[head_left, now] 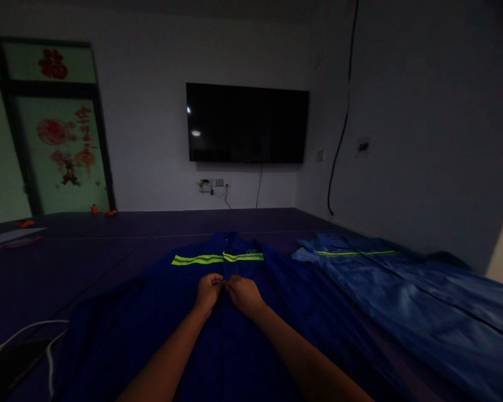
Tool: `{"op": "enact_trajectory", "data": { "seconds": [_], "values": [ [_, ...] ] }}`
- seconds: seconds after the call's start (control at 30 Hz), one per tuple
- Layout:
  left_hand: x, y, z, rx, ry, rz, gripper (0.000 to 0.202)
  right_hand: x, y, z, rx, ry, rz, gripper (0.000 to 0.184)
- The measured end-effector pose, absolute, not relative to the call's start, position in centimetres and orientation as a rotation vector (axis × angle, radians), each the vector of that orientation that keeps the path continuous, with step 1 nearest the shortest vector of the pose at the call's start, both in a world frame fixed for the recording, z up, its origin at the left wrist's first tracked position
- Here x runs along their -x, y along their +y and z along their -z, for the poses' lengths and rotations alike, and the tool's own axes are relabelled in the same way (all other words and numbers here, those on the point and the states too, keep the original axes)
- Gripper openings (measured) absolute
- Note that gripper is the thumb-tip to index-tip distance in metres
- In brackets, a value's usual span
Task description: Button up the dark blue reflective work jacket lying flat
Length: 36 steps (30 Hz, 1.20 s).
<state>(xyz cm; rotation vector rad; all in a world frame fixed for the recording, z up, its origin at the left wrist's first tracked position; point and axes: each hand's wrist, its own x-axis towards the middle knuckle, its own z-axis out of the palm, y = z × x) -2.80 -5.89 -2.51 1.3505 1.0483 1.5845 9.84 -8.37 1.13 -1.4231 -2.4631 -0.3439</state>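
A dark blue work jacket point(251, 329) lies spread out, front side up, with its collar at the far end. Yellow-green reflective strips run across its chest. Just below these strips, my left hand point(209, 290) pinches the fabric along the front opening. My right hand point(243, 291) is closed on the same front edge, its fingertips close to those of the left. Whatever fastening sits between the fingers is too small and dark to make out.
To the right lies a lighter blue garment point(385, 285) with a yellow-green strip. A white cable point(50, 357) curls at the lower left. Small orange objects point(110, 213) rest near the glass door point(62, 139). A black television point(248, 124) hangs on the far wall.
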Motion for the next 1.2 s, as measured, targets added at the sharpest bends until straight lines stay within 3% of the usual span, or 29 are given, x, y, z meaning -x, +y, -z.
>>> {"op": "enact_trajectory", "data": {
  "seconds": [0.67,1.2],
  "values": [
    [2.7,-5.6,2.5,-1.544,1.193,-1.556,0.013,-10.4,-7.3,-0.1,1.523,-2.036,-0.014,0.019],
    [2.8,-5.1,2.9,-1.531,1.275,-1.574,0.014,-11.0,-5.8,0.5,1.448,-2.072,-0.182,0.017]
  ]
}}
